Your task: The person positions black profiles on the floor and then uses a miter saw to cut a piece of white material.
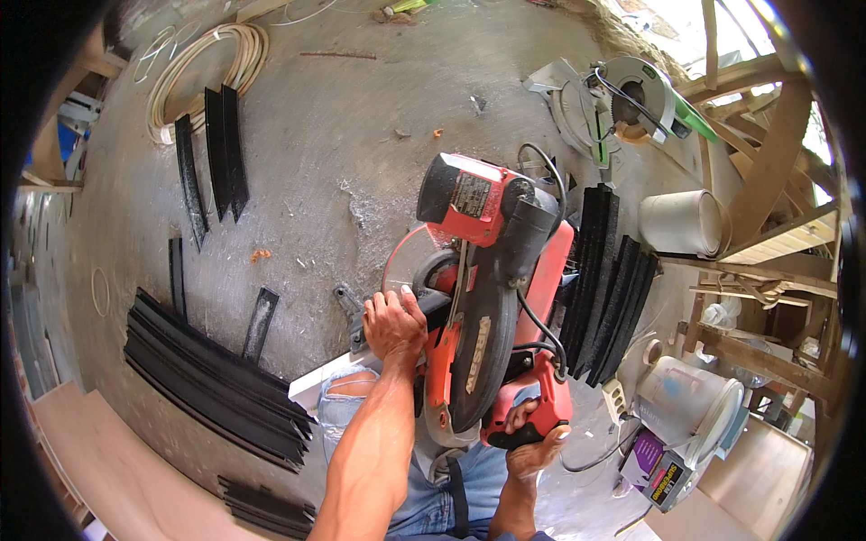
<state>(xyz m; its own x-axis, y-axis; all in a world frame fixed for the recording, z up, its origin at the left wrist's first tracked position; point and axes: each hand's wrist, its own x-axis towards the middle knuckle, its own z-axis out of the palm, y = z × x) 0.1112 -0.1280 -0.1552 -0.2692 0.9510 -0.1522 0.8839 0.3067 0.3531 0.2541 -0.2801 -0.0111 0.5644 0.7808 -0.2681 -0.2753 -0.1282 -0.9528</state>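
Observation:
A red and black chop saw [492,334] stands on the floor in front of me, its motor housing [469,198] raised at the far end. My right hand [536,442] is wrapped around its red handle [541,401]. Fingers bent, my left hand [394,326] presses down at the saw's left side, close to the round blade guard [410,261]. A dark bar runs from that hand toward the saw; what the fingers grip is hidden. Below the left wrist a white strip [316,382] sticks out to the left, near a grey metal bracket [352,311].
Black ribbed strips [207,379] lie stacked at left, with more strips [600,279] right of the saw. A green saw [631,99] sits at far right. Buckets [681,223], a power socket [614,397] and wooden frames line the right. Coiled tubing [162,99] rests at far left.

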